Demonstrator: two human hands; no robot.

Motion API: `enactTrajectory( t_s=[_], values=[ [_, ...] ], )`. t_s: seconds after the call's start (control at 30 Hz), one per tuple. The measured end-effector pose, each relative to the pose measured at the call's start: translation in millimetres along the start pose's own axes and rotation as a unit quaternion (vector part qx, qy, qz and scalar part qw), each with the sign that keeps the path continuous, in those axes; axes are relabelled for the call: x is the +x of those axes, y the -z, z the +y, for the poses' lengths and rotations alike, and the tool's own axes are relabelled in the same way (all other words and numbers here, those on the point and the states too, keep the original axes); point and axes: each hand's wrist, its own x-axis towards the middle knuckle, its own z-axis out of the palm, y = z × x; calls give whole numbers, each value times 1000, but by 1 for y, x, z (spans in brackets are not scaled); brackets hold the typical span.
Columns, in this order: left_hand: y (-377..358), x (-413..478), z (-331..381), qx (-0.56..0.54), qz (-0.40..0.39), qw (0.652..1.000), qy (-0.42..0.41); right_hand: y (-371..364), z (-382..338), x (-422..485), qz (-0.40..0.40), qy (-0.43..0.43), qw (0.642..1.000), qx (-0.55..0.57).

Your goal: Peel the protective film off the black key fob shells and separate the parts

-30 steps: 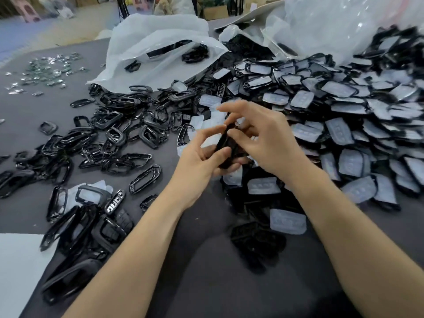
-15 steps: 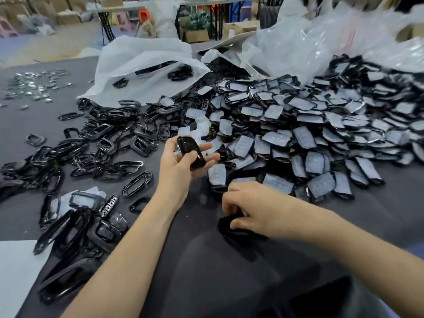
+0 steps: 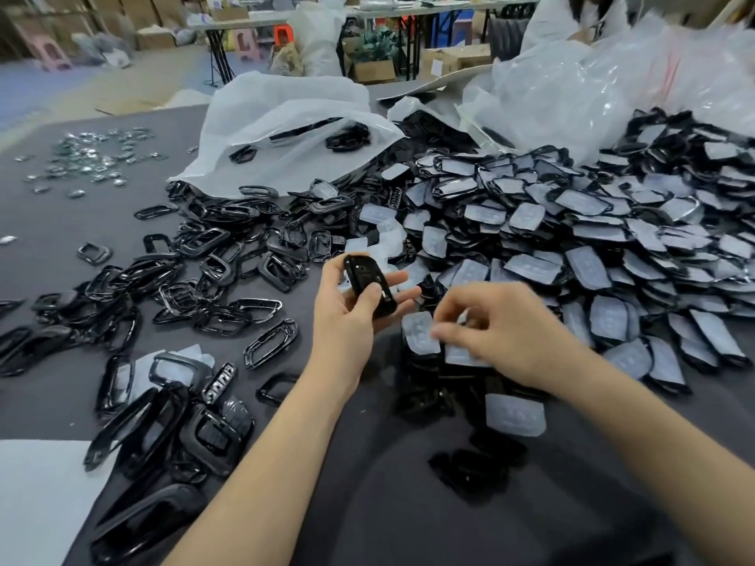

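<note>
Black and glossy, the key fob shell (image 3: 369,285) sits in our left hand (image 3: 355,320), just to 12 o'clock of the view's middle. Our thumb presses across its face and our fingers cup behind it, and the shell is tilted with its upper end toward 11 o'clock. Our right hand (image 3: 506,332) hovers at 3 o'clock of the left, fingers curled with their tips just above a film-covered shell (image 3: 421,332); blur keeps us from telling whether they pinch anything. From 1 to 3 o'clock the pile of filmed shells (image 3: 592,247) spreads on the dark grey table (image 3: 49,214). At 9 o'clock lie black frames (image 3: 212,271), at 11 o'clock small silvery parts (image 3: 90,157), at 12 o'clock a white plastic bag (image 3: 286,116)
</note>
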Motion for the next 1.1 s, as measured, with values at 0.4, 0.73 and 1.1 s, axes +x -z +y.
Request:
enactTrajectory(
  t_s=[0.4, 0.73, 1.1],
  values=[
    [5, 6, -3, 17, 159, 986, -47, -1, -4, 66, 78, 34, 991, -104],
    [8, 7, -1, -8, 208, 977, -39, -32, -14, 133, -166, 24, 950, -263],
    [6, 9, -1, 5, 216, 976, -10, -20, -6, 99, 50, 35, 998, 11]
  ],
)
